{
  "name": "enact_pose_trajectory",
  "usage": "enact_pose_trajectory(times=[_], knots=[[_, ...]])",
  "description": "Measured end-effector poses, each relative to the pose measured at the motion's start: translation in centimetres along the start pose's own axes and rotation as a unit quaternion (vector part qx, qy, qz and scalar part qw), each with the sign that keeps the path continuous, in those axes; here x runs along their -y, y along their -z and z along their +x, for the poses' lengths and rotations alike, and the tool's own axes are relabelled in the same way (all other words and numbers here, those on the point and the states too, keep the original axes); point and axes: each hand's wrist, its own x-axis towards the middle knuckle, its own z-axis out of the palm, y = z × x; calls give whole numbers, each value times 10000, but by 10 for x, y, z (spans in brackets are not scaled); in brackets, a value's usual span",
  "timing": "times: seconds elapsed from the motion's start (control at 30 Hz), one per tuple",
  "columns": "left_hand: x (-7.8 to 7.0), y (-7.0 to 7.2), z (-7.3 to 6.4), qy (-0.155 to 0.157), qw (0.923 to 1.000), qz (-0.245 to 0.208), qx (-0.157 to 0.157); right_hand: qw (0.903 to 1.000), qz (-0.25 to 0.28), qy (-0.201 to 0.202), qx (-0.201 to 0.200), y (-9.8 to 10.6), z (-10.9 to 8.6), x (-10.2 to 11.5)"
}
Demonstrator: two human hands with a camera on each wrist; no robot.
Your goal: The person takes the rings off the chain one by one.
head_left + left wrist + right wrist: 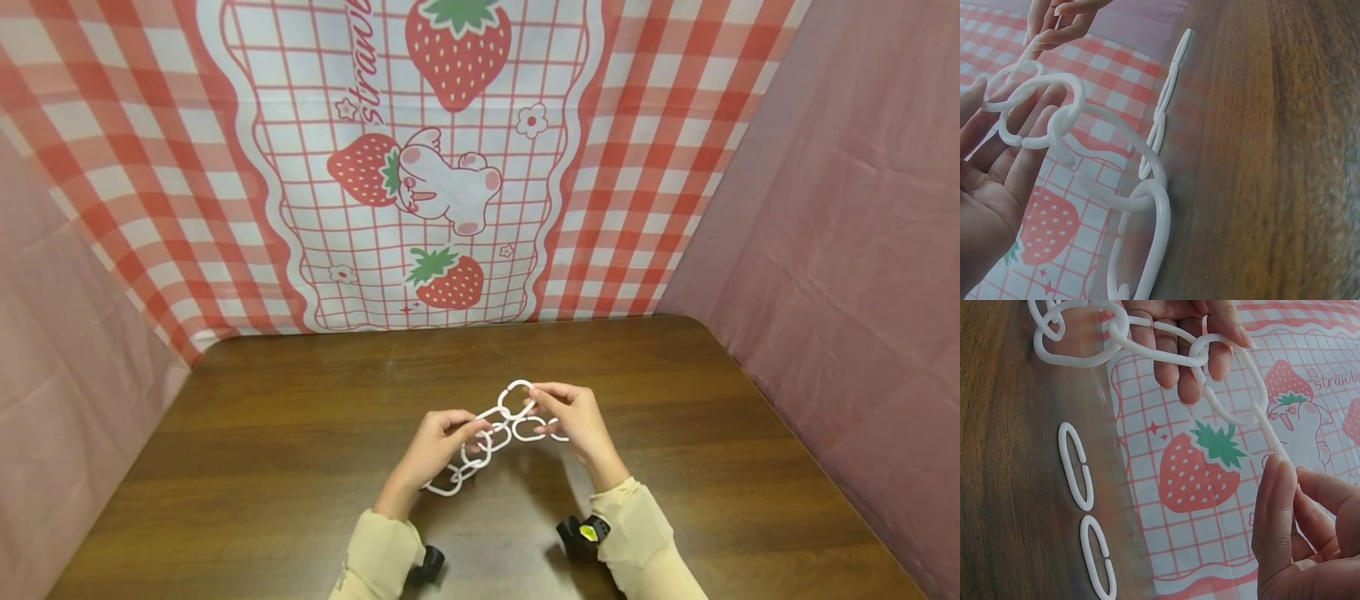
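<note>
White plastic chain links, each with a small gap, form a chain [1162,231] that hangs from the left hand [429,454]. That hand holds a link [1262,381] near the chain's upper end between thumb and fingers. With thumb and fingertips the right hand [581,421] pinches the end link [517,382], which passes through the link in the left hand. Both hands are raised above the table, close together. Below them, separate links lie on the table, among them one link [1070,472] and another link [1089,556] in the right wrist view.
The brown wooden table [300,400] has rounded far corners. Behind it hangs a red-and-white checked cloth [637,167] with strawberries. Pink cloth [847,217] hangs at both sides. Each wrist bears a black camera, such as the right camera [573,533].
</note>
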Motion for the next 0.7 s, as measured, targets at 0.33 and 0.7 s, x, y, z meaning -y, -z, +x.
enact_pose_trajectory(times=[0.33, 0.7], knots=[[2, 0, 0, -122, 9996, 0, 256, 10000, 66, -14, 10, 0, 1, -1], [3, -3, 1, -297, 9989, 75, 345, 9999, 47, 25, 107, -1, 0, -2]])
